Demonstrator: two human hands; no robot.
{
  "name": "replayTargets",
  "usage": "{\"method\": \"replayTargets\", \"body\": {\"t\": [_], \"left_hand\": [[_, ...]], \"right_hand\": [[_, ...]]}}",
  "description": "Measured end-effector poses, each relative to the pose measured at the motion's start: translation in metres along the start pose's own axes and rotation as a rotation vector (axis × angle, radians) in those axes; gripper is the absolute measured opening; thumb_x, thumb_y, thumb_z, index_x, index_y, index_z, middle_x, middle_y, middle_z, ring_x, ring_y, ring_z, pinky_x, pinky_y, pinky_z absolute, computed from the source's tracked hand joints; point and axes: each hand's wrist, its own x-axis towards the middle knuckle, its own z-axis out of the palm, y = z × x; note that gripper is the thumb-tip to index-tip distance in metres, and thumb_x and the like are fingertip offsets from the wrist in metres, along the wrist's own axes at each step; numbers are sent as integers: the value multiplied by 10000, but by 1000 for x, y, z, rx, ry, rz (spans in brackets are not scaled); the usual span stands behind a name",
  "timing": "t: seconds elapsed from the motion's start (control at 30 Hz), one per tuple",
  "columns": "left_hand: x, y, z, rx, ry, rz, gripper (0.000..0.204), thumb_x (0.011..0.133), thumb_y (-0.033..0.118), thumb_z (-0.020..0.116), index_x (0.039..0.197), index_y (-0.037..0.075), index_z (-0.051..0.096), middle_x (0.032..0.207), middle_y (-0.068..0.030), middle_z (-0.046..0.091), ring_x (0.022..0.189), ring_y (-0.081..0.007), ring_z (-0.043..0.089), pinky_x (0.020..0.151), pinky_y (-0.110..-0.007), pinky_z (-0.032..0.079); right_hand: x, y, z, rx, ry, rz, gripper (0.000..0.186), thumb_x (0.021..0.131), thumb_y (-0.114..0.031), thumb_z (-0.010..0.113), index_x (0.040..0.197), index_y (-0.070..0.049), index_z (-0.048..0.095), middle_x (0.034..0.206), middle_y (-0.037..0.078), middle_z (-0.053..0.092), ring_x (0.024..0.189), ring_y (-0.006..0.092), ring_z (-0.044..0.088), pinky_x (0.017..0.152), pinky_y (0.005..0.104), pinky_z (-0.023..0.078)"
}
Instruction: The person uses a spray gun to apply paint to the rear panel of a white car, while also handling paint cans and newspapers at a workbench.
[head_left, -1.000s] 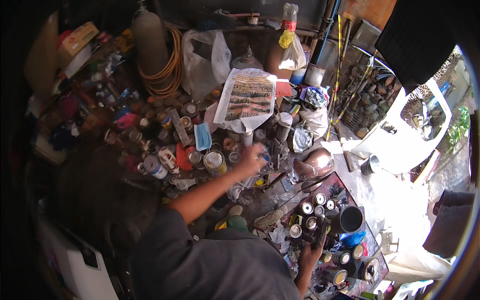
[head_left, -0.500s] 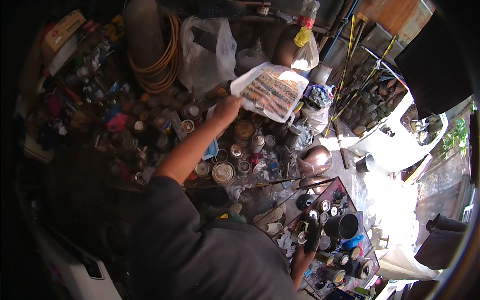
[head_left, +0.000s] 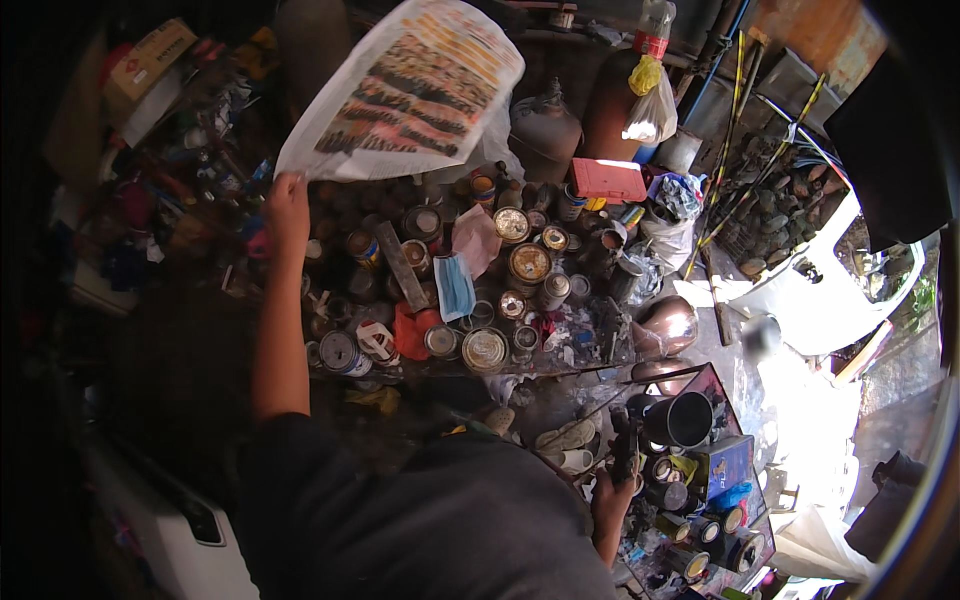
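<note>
My left hand (head_left: 290,205) is raised at the end of a stretched arm, fingers closed on the lower left corner of a large printed newspaper sheet (head_left: 410,85). The sheet spreads up and to the right, over the far part of the cluttered workbench (head_left: 590,362). At the lower right, my right hand (head_left: 612,492) is wrapped round a dark tool that looks like a spray gun (head_left: 625,450). A wide black cup (head_left: 682,420) sits at its upper end. How the cup joins the tool is too dark to tell.
Several paint cans (head_left: 485,350), a blue face mask (head_left: 455,288) and a red case (head_left: 609,180) crowd the workbench. More cans and a blue box (head_left: 728,465) stand on the right table. A white car panel (head_left: 800,300) lies in sunlight beyond.
My left hand has swung left with the newspaper sheet, uncovering the red case and several cans. My right hand has risen slightly with the dark tool and cup, exposing the blue box.
</note>
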Motion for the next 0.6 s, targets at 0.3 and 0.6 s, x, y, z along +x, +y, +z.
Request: {"method": "replayTargets", "body": {"t": [0.3,0.6], "left_hand": [[-180,-77,-67,340,-227,-464,197,902,148,586,972,-31,626,918,-243,657,905,-422,649,773,-473,490],[-214,-78,-93,477,-552,-339,475,867,53,572,1333,20,484,1304,-198,531,1172,-422,550,983,-481,461]], "right_hand": [[16,-9,7,-90,-132,35,605,776,10,547,1377,-5,476,1060,100,595,964,175,552,820,301,441],[27,-8,15,-91,-166,-151,701,751,39,517,1445,9,424,1350,194,562,1295,288,514,1089,363,367]]}}
